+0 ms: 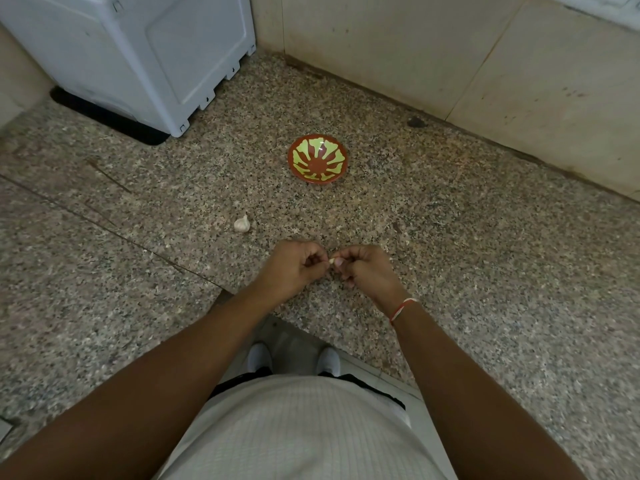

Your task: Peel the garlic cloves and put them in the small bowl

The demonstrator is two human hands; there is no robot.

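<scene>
While both hands (pixel 330 266) pinch a clove (pixel 331 261), counter (pixel 485 237) lies open.

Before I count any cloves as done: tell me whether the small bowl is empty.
Empty. The small bowl sits upright on the counter, its whole red-and-yellow inside bare; the one clove is pinched between both hands.

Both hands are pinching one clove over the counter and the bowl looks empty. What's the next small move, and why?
Probably keep picking the skin off the clove where it is. Both the left hand and right hand pinch it between fingertips, skin apparently still on, and the small bowl beyond them holds nothing. The rest of the garlic bulb can wait.
</scene>
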